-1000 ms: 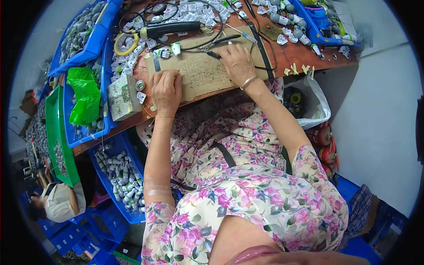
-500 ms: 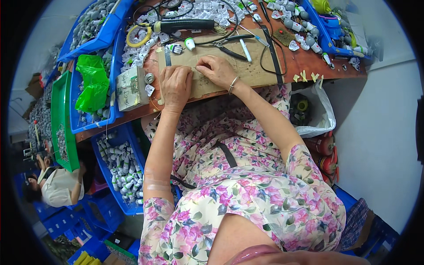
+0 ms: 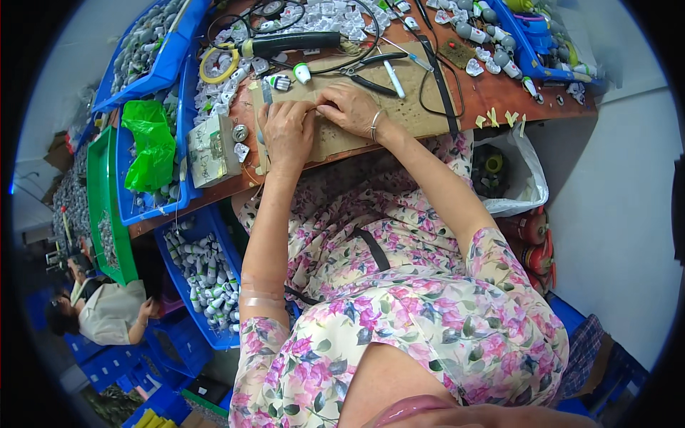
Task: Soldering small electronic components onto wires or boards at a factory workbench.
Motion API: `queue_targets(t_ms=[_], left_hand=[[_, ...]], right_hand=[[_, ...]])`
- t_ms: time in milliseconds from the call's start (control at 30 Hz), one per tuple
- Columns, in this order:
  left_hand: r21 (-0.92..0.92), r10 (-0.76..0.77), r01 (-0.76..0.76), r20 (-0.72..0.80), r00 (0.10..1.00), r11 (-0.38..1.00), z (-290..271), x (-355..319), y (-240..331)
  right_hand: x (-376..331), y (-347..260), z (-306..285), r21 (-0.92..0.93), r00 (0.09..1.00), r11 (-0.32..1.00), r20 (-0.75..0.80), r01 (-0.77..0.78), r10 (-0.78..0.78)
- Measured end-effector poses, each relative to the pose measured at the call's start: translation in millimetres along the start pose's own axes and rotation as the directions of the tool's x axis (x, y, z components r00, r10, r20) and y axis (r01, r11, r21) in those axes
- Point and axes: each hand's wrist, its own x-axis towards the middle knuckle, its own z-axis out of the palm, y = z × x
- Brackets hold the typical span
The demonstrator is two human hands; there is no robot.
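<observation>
My left hand (image 3: 287, 135) rests over the left part of a brown cardboard sheet (image 3: 421, 107), fingers bent downward. Close on its right, my right hand (image 3: 347, 112) has thumb and fingers pinched together, their tips meeting the left fingertips. Whatever lies between them is too small or hidden to name. A rounded grey edge shows beside the left fingers; its kind is unclear. Just beyond the hands are a white-and-green ribbed piece (image 3: 280, 82) and a white-and-green cone-shaped piece (image 3: 302, 73). Black-handled pliers (image 3: 372, 84) and a white pen-like stick (image 3: 394, 78) lie past my right hand.
A black rod-shaped handle (image 3: 296, 43), yellow tape roll (image 3: 219, 64) and many white parts (image 3: 342, 18) cover the far table. Blue bins (image 3: 187, 107) flank the left; a white box (image 3: 214, 152) stands nearer. A white bag (image 3: 528, 171) hangs right. Another person (image 3: 118, 310) sits far left.
My hands have drawn together so the fingertips meet. The view has shifted slightly. At the far left, the other person's arm has moved.
</observation>
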Motion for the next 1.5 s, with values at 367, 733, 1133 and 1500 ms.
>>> queue_targets(t_ms=[367, 733, 1133, 1500], left_hand=[[0.032, -0.018, 0.022, -0.135, 0.991, 0.999, 3, -16, 0], [-0.024, -0.039, 0.035, -0.164, 0.986, 0.999, 3, -19, -5], [-0.063, 0.022, -0.035, -0.192, 0.981, 0.997, 6, -14, -14], [-0.054, -0.010, -0.006, -0.298, 0.954, 0.999, 13, -10, -9]], right_hand=[[0, 3, 3, -0.038, 0.999, 0.999, 0.038, -0.017, 0.018], [-6, -76, -74, 0.935, 0.994, -0.352, -0.065, 0.030, -0.089], [3, -43, -12, 0.143, 0.951, 0.951, -0.103, -0.276, 0.292], [-1, -9, 8, -0.177, 1.000, 0.984, -0.004, -0.031, 0.031]])
